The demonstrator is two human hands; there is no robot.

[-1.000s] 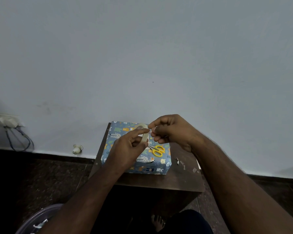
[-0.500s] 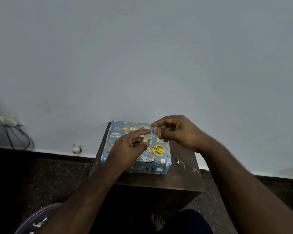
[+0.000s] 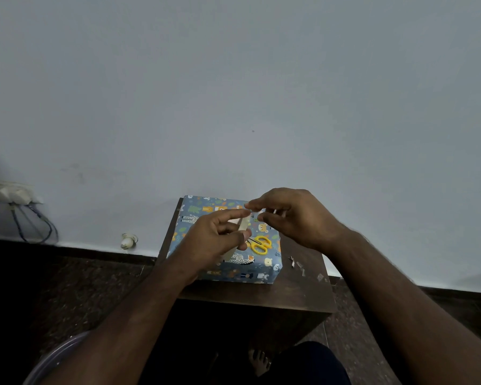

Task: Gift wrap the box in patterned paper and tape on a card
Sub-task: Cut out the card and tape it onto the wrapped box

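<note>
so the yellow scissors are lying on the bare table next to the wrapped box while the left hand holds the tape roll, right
Not quite. The head view shows the yellow scissors lying on top of the wrapped box, not on the bare table. The left hand does hold the tape roll.

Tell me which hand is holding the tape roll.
The left hand grips the tape roll, its fingers and thumb curled round it above the wrapped box. The right hand only pinches at the roll's top edge with its fingertips.
</note>
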